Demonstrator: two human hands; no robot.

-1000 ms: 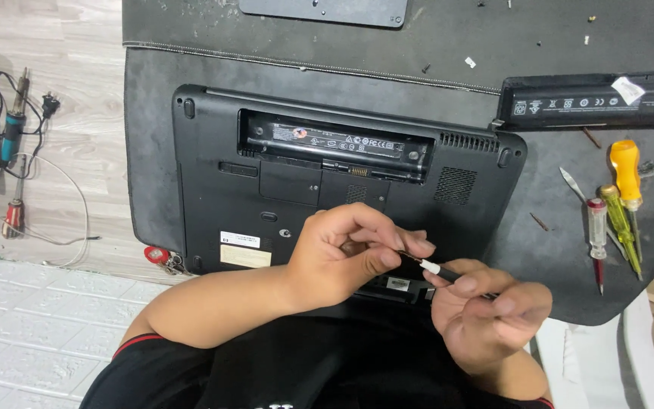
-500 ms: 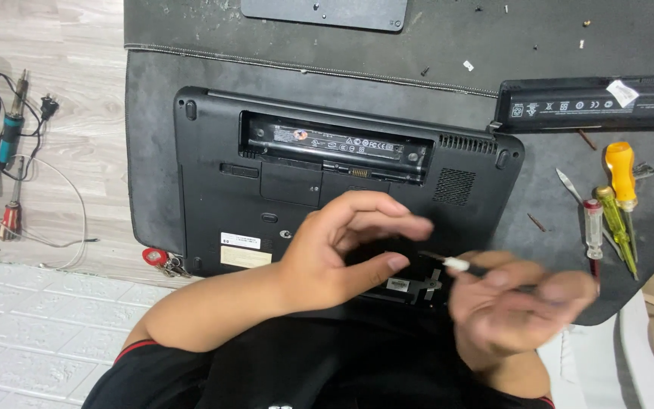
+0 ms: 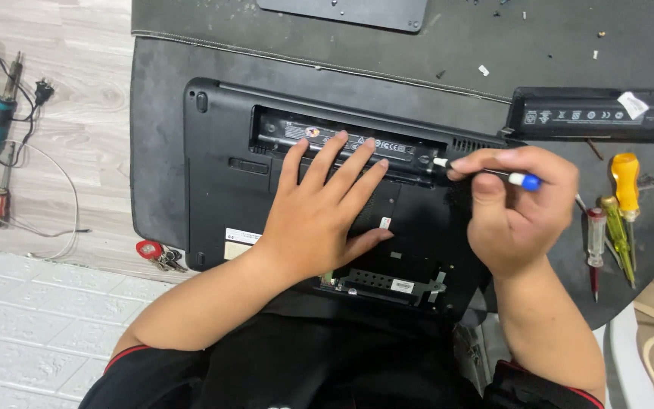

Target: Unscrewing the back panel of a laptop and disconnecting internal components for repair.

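A black laptop (image 3: 221, 174) lies upside down on a dark mat, its battery bay open at the far side and a lower hatch uncovered near me. My left hand (image 3: 323, 212) rests flat on the laptop's underside, fingers spread toward the battery bay. My right hand (image 3: 520, 208) grips a small screwdriver (image 3: 493, 176) with a white and blue handle, its tip pointing left at the right end of the battery bay.
A long black battery (image 3: 599, 113) lies at the right, beyond the laptop. Several screwdrivers (image 3: 615, 227) with yellow, green and red handles lie at the right edge. A soldering iron (image 3: 1, 121) with cable sits far left. Keys (image 3: 157, 254) lie by the mat's edge. A grey cover plate (image 3: 342, 11) is at the top.
Both hands have moved away from my body. The left hand opened and now lies flat on the laptop. The right hand carried the screwdriver up to the battery bay.
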